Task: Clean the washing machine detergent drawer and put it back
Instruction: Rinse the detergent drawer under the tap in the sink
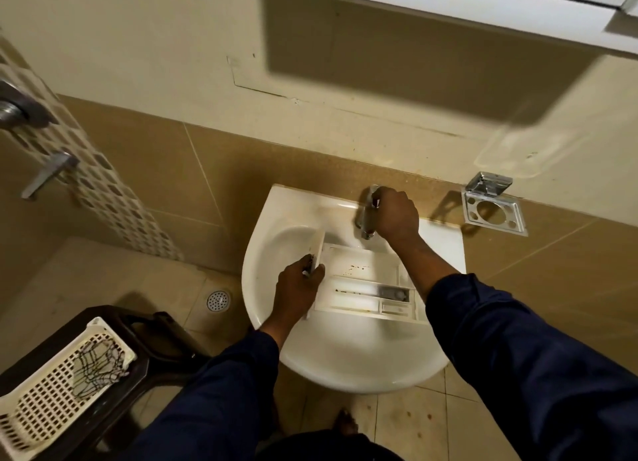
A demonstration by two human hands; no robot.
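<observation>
The white detergent drawer (pixel 366 281) lies across the bowl of a white wash basin (pixel 345 360), its compartments facing up and stained with dark specks. My left hand (pixel 298 288) grips the drawer's front panel at its left end. My right hand (pixel 395 215) is curled around the top of the chrome tap (pixel 365 220) at the back of the basin. No water stream is visible under the spout.
A dark stool (pixel 152 353) at lower left carries a white perforated basket (pixel 58 388). A floor drain (pixel 218 301) lies left of the basin. A chrome holder (pixel 493 212) is fixed to the wall on the right, and a cabinet (pixel 483 8) hangs overhead.
</observation>
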